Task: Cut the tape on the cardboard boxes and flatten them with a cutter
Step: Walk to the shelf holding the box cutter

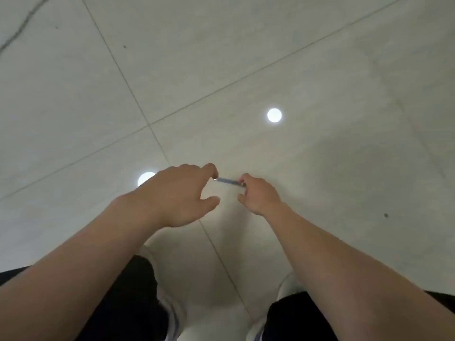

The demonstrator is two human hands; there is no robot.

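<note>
No readable text, labels, brands or numbers anywhere, cutter [229, 181] too small and blurred to show any marking, floor tiles [246, 57] unmarked, nothing legible.

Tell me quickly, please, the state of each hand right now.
Left hand: open, thumb spread, a fingertip at the cutter's end.
Right hand: pinching the cutter's other end.

The cutter [227, 181] is slim and blue-grey, held almost level between the 2 hands. The right hand [258, 193] pinches its right end; its left end meets the left hand [182, 195].
</note>
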